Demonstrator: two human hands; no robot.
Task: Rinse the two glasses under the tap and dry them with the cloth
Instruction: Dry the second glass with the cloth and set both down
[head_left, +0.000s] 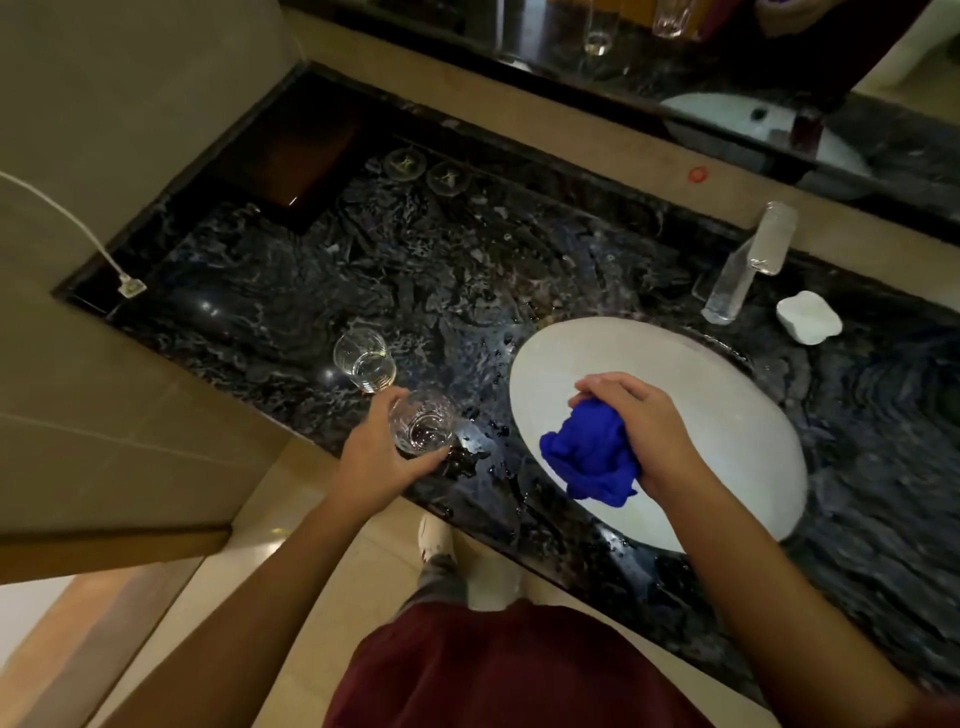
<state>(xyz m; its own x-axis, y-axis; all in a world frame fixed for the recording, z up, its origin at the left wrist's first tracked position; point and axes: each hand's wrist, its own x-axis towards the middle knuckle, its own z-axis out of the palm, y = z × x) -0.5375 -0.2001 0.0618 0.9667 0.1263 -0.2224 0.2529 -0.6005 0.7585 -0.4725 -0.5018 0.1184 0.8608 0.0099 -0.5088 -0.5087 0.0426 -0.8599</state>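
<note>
Over white oval basin (727, 415), bunched blue cloth (589, 457); clear tumbler (422, 428) beside.

We note two clear tumblers on the dark marbled counter, at nine o'clock from the white basin. The far glass (364, 360) stands upright and alone, mouth up. The near glass (423, 427) sits at five o'clock from it, just beside, tipped slightly, gripped at its side. The blue cloth (589, 453), bunched into a wad, hangs over the basin at three o'clock from the near glass.
</note>
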